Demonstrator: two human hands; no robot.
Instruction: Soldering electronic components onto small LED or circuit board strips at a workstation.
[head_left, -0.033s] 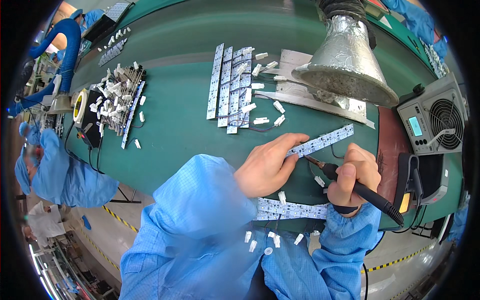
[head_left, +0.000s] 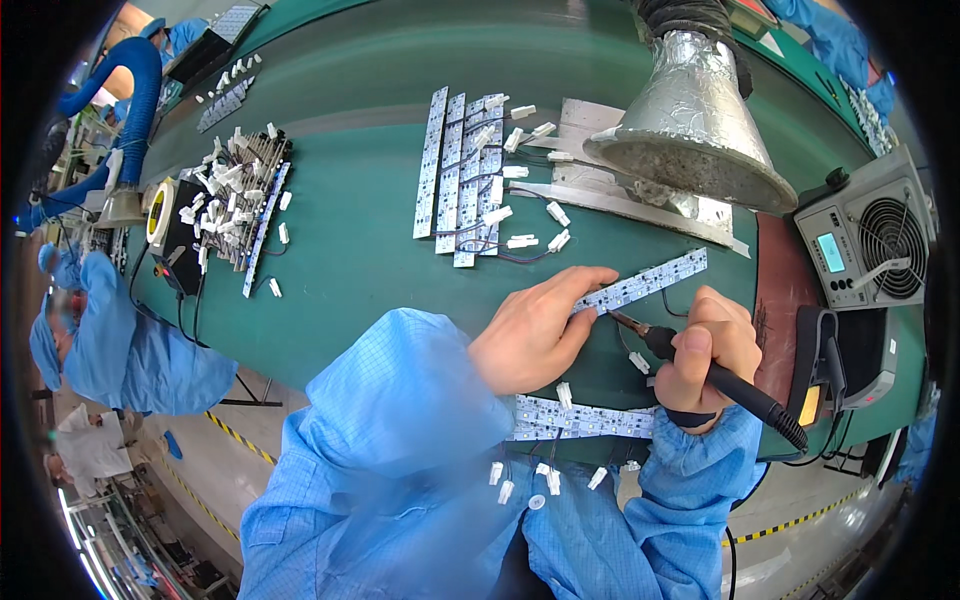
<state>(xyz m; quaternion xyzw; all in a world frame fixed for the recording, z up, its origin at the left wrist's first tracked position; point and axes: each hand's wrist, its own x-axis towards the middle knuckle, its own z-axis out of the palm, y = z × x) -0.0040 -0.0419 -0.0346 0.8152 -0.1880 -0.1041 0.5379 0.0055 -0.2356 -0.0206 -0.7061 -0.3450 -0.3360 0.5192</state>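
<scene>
My left hand (head_left: 540, 330) grips the near end of a white LED circuit strip (head_left: 650, 283), which slants up to the right over the green mat. A soldering iron (head_left: 722, 378) is in my right hand (head_left: 712, 345), its tip at the strip's lower edge beside my left fingertips. From this strip a dark wire runs to a white connector (head_left: 639, 362). Several more LED strips (head_left: 585, 422) lie across the mat's front edge by my right wrist, their white connectors hanging down. Just what the tip touches is too small to tell.
Ahead lie several LED strips (head_left: 427, 170) with wired connectors. A foil-covered fume hood (head_left: 690, 120) hangs above a metal plate (head_left: 590, 130). A soldering station (head_left: 865, 235) and iron stand (head_left: 815, 370) stand at right. A strip pile (head_left: 245, 190) lies left; a person in blue (head_left: 120, 330) sits beyond.
</scene>
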